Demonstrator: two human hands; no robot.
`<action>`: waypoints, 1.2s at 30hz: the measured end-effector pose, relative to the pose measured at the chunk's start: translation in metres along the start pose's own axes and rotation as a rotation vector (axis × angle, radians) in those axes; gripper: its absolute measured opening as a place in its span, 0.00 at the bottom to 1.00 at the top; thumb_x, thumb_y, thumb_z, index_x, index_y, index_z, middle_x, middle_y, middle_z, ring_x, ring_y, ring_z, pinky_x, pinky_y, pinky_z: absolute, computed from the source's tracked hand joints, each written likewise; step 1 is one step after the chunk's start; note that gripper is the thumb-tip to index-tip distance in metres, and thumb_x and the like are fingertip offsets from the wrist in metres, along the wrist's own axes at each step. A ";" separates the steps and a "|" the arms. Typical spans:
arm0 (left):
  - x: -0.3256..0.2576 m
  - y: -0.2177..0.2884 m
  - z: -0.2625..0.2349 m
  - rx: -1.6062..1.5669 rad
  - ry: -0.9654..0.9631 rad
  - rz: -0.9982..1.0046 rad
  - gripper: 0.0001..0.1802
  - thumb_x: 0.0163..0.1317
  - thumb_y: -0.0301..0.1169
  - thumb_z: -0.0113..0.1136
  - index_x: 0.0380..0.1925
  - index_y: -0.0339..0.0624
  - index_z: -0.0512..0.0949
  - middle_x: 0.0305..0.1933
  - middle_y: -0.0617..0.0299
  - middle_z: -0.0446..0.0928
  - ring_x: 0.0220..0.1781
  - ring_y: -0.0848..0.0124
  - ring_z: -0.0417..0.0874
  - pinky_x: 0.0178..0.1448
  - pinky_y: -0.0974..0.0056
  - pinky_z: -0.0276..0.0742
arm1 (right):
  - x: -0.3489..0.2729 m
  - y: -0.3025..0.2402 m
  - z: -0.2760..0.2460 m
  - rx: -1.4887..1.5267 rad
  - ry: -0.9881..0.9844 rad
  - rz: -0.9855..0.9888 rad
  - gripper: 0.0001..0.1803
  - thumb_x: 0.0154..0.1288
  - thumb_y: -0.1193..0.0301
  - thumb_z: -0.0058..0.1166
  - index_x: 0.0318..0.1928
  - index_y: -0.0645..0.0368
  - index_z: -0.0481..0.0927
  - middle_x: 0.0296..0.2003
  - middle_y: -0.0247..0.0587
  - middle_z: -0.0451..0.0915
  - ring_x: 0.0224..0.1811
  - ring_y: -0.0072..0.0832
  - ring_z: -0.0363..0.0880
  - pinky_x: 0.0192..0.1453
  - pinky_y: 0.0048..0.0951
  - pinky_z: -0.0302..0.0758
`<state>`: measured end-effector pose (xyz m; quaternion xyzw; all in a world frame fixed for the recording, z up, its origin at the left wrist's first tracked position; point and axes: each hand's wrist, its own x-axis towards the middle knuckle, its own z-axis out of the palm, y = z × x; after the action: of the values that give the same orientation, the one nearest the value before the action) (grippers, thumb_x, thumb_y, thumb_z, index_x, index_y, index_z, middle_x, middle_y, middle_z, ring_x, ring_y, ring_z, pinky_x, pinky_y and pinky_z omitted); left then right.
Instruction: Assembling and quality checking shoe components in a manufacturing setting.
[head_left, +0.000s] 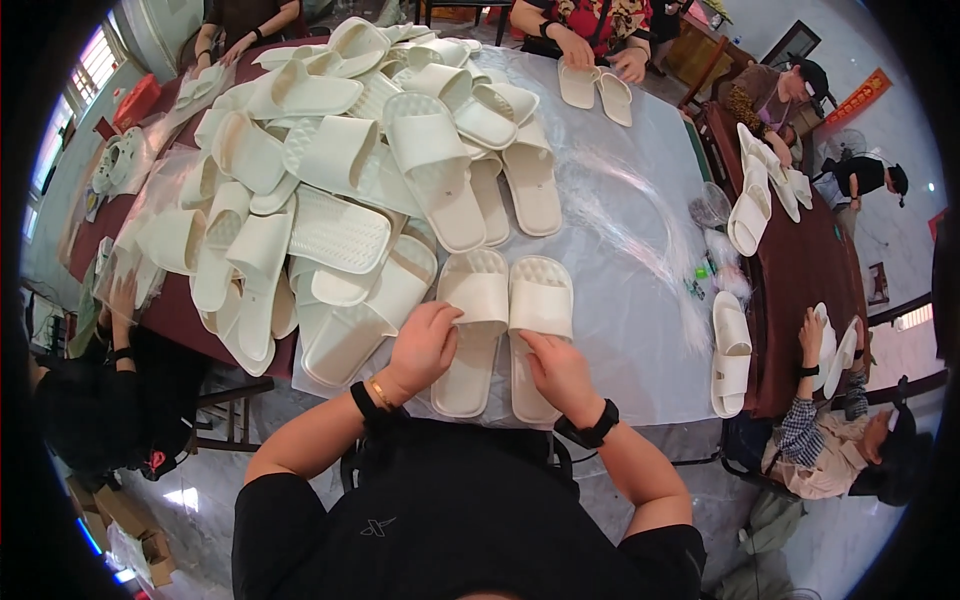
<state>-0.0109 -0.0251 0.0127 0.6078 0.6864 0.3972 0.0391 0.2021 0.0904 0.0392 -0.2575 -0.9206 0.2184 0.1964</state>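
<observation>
Two cream slide slippers lie side by side at the table's near edge, soles down, toe ends toward me. My left hand (425, 348) is closed at the left slipper (470, 385), its fingertips at the lower edge of the wide strap. At the right slipper (541, 305), my right hand (562, 375) is closed too, with fingertips by the strap's edge and the palm over part of the sole. Both footbeds show raised bumps at their far ends. Just beyond, more matching slippers (435, 190) rest against the big heap.
A large heap of cream slippers (340, 150) covers the table's left and middle. Clear plastic film (640, 190) spreads over the right side. One pair (732, 355) stands near the right edge. Several people sit around, one handling a pair (597, 92) at the far side.
</observation>
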 end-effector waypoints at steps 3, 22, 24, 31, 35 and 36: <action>0.005 0.001 -0.003 -0.056 -0.058 -0.121 0.22 0.60 0.32 0.58 0.53 0.33 0.71 0.56 0.44 0.70 0.58 0.49 0.72 0.62 0.54 0.68 | -0.008 0.009 -0.001 0.077 0.085 0.016 0.15 0.59 0.76 0.53 0.48 0.55 0.78 0.36 0.43 0.80 0.37 0.42 0.79 0.38 0.38 0.77; 0.006 -0.006 0.003 -0.171 -0.164 -0.383 0.25 0.61 0.35 0.57 0.54 0.31 0.68 0.48 0.39 0.73 0.49 0.47 0.76 0.53 0.51 0.73 | -0.006 0.062 -0.024 0.205 0.023 0.465 0.18 0.61 0.65 0.57 0.47 0.65 0.77 0.44 0.53 0.79 0.42 0.43 0.78 0.48 0.39 0.74; 0.019 -0.009 0.010 0.061 -0.149 -0.359 0.26 0.62 0.34 0.55 0.56 0.29 0.66 0.43 0.41 0.76 0.46 0.46 0.79 0.48 0.50 0.76 | 0.012 0.078 -0.021 0.244 0.097 0.492 0.18 0.61 0.65 0.57 0.47 0.66 0.77 0.39 0.53 0.81 0.35 0.42 0.80 0.43 0.38 0.76; 0.039 -0.012 0.026 0.300 -0.242 -0.356 0.12 0.59 0.26 0.52 0.42 0.30 0.73 0.34 0.46 0.79 0.37 0.50 0.83 0.41 0.54 0.80 | 0.061 0.103 0.003 0.093 0.049 0.548 0.17 0.57 0.62 0.56 0.36 0.66 0.82 0.31 0.53 0.83 0.35 0.44 0.83 0.41 0.37 0.77; 0.037 -0.008 0.027 0.395 -0.253 -0.253 0.04 0.54 0.22 0.53 0.30 0.36 0.77 0.33 0.47 0.79 0.36 0.53 0.83 0.41 0.56 0.80 | 0.061 0.110 0.008 -0.006 0.009 0.546 0.15 0.53 0.63 0.57 0.32 0.64 0.83 0.29 0.52 0.83 0.34 0.44 0.83 0.41 0.39 0.77; 0.037 -0.009 0.028 0.408 -0.249 -0.259 0.04 0.53 0.22 0.54 0.28 0.37 0.78 0.32 0.48 0.79 0.35 0.54 0.83 0.41 0.57 0.80 | 0.061 0.109 0.007 -0.009 -0.013 0.529 0.14 0.53 0.64 0.57 0.32 0.63 0.83 0.29 0.52 0.83 0.34 0.44 0.83 0.41 0.39 0.77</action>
<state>-0.0125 0.0212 0.0046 0.5543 0.8143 0.1646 0.0507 0.1927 0.2066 -0.0065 -0.4886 -0.8234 0.2599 0.1252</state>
